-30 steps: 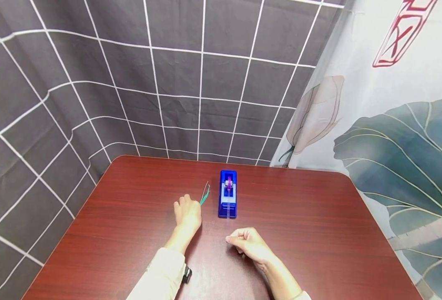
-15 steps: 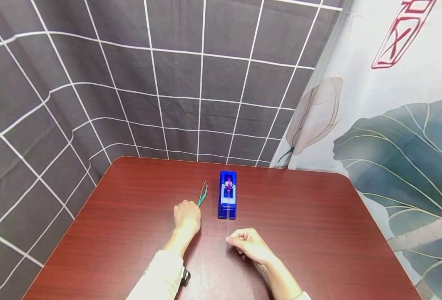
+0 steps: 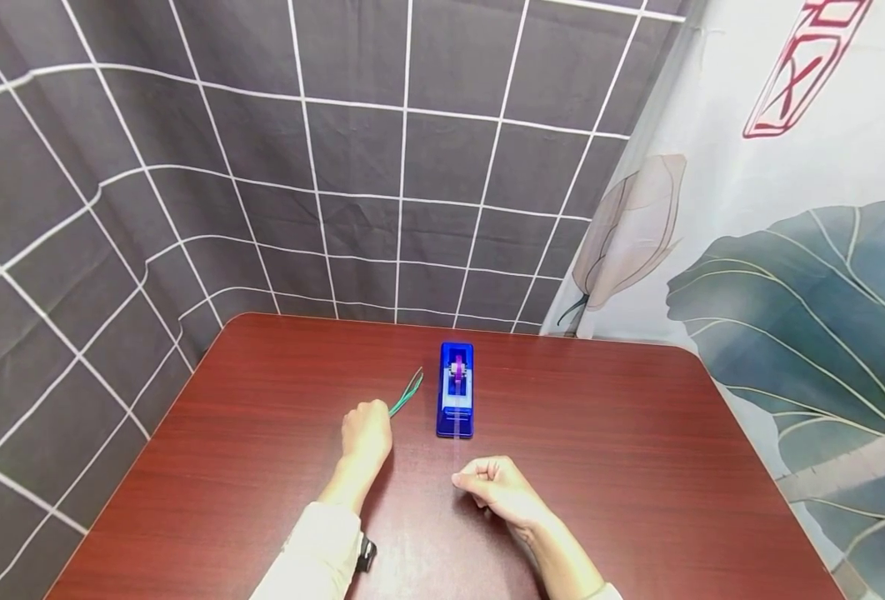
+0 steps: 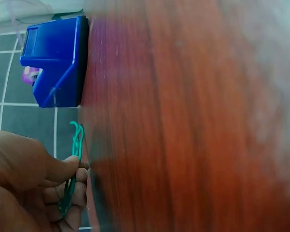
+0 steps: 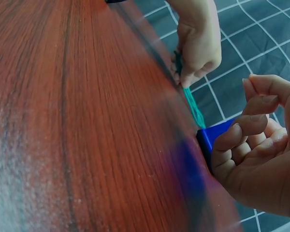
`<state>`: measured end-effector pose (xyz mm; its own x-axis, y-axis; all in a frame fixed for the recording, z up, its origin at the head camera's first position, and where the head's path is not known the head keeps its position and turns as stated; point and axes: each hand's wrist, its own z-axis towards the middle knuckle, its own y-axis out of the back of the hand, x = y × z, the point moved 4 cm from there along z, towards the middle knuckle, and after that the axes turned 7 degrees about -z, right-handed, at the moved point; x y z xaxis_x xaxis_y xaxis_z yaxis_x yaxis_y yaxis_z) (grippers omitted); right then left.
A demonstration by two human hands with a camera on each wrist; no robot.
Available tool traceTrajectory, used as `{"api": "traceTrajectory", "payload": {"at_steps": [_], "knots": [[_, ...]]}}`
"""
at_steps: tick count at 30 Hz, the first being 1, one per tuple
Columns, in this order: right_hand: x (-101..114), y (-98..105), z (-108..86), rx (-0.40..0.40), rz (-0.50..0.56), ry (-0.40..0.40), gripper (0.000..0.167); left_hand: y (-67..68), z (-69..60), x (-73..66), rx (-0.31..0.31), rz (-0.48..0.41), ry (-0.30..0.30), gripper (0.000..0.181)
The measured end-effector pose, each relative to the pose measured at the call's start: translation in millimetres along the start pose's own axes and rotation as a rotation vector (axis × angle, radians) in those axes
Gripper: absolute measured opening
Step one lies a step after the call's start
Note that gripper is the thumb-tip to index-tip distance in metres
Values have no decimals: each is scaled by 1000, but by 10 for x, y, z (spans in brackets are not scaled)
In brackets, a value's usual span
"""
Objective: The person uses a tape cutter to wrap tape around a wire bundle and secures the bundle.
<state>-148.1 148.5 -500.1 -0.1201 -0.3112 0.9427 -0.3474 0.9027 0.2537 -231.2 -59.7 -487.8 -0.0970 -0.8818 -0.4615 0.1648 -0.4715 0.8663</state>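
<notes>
A blue tape dispenser [image 3: 445, 417] with a purple-cored roll [image 3: 458, 368] stands near the table's middle. From its front a clear tape strip [image 3: 456, 454] runs toward my right hand [image 3: 504, 492], whose thumb and index finger pinch its end. The other right fingers curl inward in the right wrist view. To the left of the dispenser, my left hand [image 3: 367, 433] pinches a few thin green strands [image 3: 407, 393], possibly cords or wires. In the left wrist view the strands [image 4: 76, 140] stick out past the thumb, and part of them lies under the fingers.
The reddish-brown wooden table [image 3: 637, 467] has its far edge just behind the dispenser. A dark grid-patterned curtain [image 3: 352, 150] hangs behind and to the left. A white curtain with leaf prints [image 3: 802, 300] hangs at the right. A dark band [image 3: 367, 553] is on the left wrist.
My left hand has shifted slightly left, and the green strands have changed angle, now leaning more to the right. My right hand stays in place; the tape strip near it shows more plainly.
</notes>
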Motion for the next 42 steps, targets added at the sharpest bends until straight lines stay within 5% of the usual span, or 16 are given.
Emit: {"api": "traceTrajectory", "payload": {"at_steps": [8, 21, 26, 31, 42], "knots": [[17, -2, -7, -1, 15, 3, 36, 30, -4, 93, -40, -68, 49, 17], [60, -15, -30, -16, 47, -16, 33, 104, -25, 139, -22, 29, 78, 19], [98, -12, -38, -23, 60, -19, 22, 137, -30, 138, -20, 3, 60, 3], [138, -5, -40, -16, 65, -8, 18, 167, -70, 157, 4, -16, 47, 15], [176, 18, -57, -39, 70, -1, 26, 281, -153, 171, -3, -62, 24, 7]]}}
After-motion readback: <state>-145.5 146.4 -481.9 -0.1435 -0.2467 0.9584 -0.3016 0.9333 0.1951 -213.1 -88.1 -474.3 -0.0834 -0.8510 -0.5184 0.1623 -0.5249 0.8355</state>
